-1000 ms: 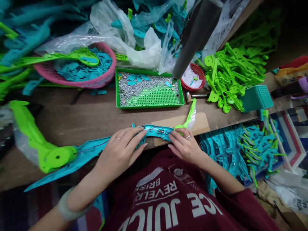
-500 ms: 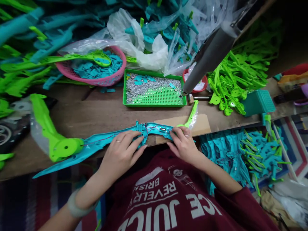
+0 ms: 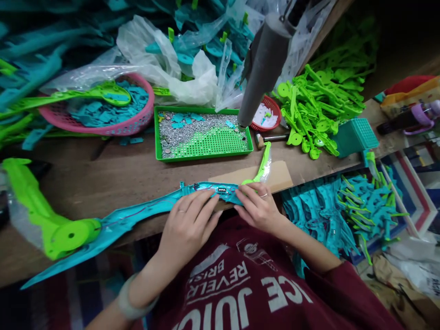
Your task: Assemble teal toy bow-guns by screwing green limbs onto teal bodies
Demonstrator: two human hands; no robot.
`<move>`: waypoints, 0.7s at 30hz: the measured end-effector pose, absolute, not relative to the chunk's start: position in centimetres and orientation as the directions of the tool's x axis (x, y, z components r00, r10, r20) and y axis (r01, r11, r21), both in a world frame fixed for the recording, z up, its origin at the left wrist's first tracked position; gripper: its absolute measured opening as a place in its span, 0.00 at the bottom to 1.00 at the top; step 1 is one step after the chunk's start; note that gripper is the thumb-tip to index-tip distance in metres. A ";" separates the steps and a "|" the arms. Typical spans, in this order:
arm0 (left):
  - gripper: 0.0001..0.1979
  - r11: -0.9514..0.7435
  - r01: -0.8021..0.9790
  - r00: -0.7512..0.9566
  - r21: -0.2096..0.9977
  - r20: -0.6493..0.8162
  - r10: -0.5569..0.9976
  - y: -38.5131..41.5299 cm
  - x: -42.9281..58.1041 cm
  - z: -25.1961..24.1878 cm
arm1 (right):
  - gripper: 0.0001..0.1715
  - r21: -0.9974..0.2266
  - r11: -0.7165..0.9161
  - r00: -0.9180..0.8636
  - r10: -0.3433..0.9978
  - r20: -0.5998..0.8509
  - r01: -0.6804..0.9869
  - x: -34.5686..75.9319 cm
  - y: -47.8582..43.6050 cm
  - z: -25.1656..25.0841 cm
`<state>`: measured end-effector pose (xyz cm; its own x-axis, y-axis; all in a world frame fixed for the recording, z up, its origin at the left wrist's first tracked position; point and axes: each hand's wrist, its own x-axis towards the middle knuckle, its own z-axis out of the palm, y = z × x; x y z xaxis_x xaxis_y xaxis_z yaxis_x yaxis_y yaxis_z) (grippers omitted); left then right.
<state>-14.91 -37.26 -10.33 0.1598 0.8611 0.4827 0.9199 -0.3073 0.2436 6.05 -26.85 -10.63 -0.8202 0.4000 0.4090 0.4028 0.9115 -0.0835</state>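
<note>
A long teal plastic shell [image 3: 137,211] lies along the front edge of the bench, with thin dark wires inside it. At its left end a green piece with a round disc [image 3: 70,234] is attached; a smaller green curved piece [image 3: 264,166] rises at its right end. My left hand [image 3: 189,220] rests over the middle of the shell, fingers bent and pressed together on it. My right hand [image 3: 257,206] pinches the shell near its right end. Between the hands a small metallic part [image 3: 222,189] shows in the shell. The fingertips are partly hidden.
Behind the shell stands a green tray [image 3: 203,158] of small metal screws. A pink basket [image 3: 149,105] of teal pieces is at left, a red basket [image 3: 277,109] behind. A grey tool [image 3: 263,64] hangs above. Green parts [image 3: 312,110] pile up at right; cardboard [image 3: 282,176] lies beneath.
The view has shifted, so the tray and baskets appear further left. My left hand has moved along the shell toward my right hand, which stays at the right end.
</note>
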 end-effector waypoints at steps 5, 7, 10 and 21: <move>0.16 -0.263 0.927 0.146 0.268 0.388 0.910 -35.3 -14.5 -11.5 | 0.14 -0.135 0.876 -0.812 0.480 0.331 0.463 4.0 -26.3 -11.0; 0.15 -0.247 0.927 0.136 0.281 0.363 0.922 -35.2 -14.6 -11.8 | 0.13 -0.162 0.861 -0.807 0.509 0.301 0.483 3.6 -26.3 -11.0; 0.16 -0.226 0.931 0.130 0.287 0.318 0.939 -35.0 -14.8 -11.8 | 0.13 -0.152 0.848 -0.807 0.531 0.258 0.508 3.6 -26.5 -11.0; 0.21 -0.142 0.907 0.041 0.397 0.252 0.967 -34.3 -15.3 -11.9 | 0.13 -0.191 0.824 -0.786 0.566 0.248 0.533 3.6 -27.0 -11.1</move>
<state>-15.29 -34.34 -11.85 0.0410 0.9669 0.2519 0.9069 -0.1419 0.3967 3.65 -27.02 -11.08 -0.7859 0.5663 0.2485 0.5333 0.8240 -0.1912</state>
